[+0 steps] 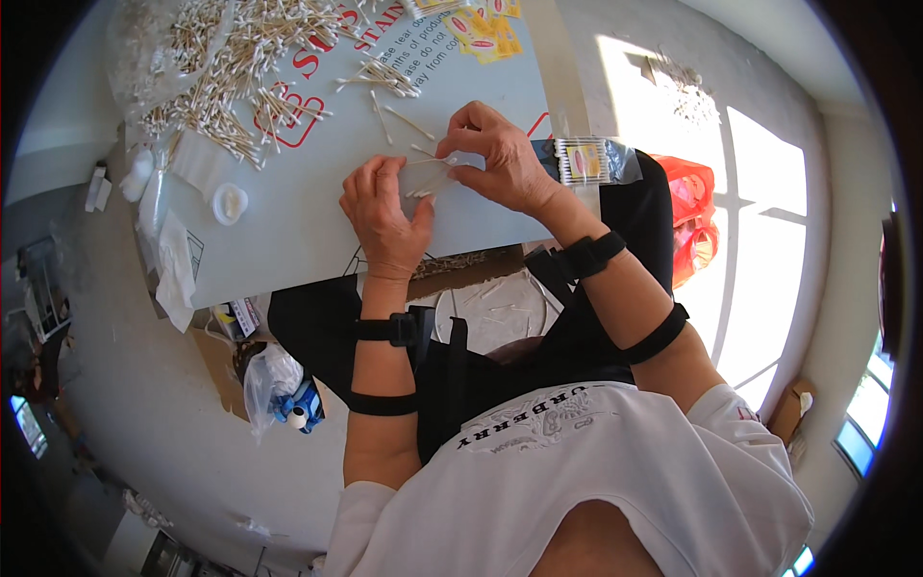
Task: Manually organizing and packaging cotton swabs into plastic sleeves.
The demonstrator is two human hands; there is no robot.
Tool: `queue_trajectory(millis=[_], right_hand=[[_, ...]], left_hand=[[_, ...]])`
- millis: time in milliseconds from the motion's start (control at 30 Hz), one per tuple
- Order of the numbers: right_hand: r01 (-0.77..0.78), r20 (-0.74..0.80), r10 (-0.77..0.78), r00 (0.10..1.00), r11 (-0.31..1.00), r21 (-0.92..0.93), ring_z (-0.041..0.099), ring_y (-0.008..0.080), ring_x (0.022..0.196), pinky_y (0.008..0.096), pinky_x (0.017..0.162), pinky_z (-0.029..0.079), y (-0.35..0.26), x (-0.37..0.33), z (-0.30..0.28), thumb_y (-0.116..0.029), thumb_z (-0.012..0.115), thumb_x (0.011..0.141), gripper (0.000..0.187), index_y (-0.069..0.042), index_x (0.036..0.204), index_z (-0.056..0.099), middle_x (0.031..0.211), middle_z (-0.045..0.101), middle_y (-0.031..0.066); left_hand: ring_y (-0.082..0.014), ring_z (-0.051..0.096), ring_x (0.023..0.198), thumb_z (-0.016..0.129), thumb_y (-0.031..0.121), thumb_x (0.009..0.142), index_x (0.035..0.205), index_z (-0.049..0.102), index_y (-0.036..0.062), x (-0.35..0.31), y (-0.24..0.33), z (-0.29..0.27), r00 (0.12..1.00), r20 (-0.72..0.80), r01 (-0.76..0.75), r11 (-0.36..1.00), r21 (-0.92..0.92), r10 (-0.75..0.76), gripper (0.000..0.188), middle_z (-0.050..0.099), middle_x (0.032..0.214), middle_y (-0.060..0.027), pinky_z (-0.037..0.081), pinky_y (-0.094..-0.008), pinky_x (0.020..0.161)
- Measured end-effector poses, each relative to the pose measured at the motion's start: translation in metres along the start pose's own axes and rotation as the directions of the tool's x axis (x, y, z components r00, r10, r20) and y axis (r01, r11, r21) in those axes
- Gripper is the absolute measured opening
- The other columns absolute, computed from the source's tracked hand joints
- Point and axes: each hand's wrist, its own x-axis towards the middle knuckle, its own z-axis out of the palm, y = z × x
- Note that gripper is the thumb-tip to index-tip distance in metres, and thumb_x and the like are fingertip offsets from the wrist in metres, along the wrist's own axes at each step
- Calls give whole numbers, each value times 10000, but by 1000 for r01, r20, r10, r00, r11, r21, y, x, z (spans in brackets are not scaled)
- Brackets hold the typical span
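Note:
Over the pale printed board, my two hands meet around a few white-tipped cotton swabs. My right hand pinches them at one end between thumb and index finger. On the other side, my left hand curls its fingers inward, with fingertips and thumb against the swabs' far ends. Just beyond the fingers lie several loose swabs. A small bundle of swabs rests farther off. To the right of my right wrist, a clear pack of swabs with a yellow label lies at the board's edge.
A big swab heap spreads from a clear bag at the far left. Yellow paper labels lie at the far edge. A small white round tub and a tissue sit at left. A red bag stands on the floor at right.

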Motion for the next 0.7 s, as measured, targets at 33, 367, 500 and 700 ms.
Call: queue_trajectory(millis=[33, 367, 500, 700], right_hand=[[80, 10, -79, 997, 995, -53, 566, 277, 976, 380, 819, 502, -1, -2, -1, -41, 755, 643, 306, -100, 938, 700, 994, 551, 78], [45, 0, -45, 999, 996, -80, 571, 303, 939, 392, 829, 493, -4, -13, 11, -129, 784, 624, 263, -86, 857, 672, 966, 566, 83], [-40, -151, 27, 988, 996, -84, 571, 320, 944, 406, 825, 490, -1, -10, 15, -152, 775, 635, 281, -74, 877, 656, 966, 571, 100], [-30, -90, 11, 996, 977, -212, 562, 315, 958, 410, 822, 487, -7, -12, 18, -140, 767, 627, 264, -80, 858, 653, 964, 559, 98]], left_hand=[[-317, 473, 1132, 763, 118, 625, 1147, 579, 80, 0, 0, 0, 1000, -2, -2, 1000, -5, 2, 555, 534, 1172, -85, 352, -455, 948], [-315, 482, 1137, 761, 117, 627, 1137, 593, 82, 0, -1, 0, 1000, 15, -4, 1000, 7, 4, 539, 543, 1171, -81, 352, -456, 969], [-314, 482, 1137, 760, 114, 626, 1132, 597, 80, 1, 0, 1, 1000, 6, 1, 1000, -3, -1, 533, 543, 1169, -81, 351, -456, 969], [-308, 485, 1131, 768, 131, 635, 1147, 596, 81, 2, -1, 0, 1000, 12, -6, 1000, 8, 5, 542, 544, 1162, -79, 355, -454, 963]])
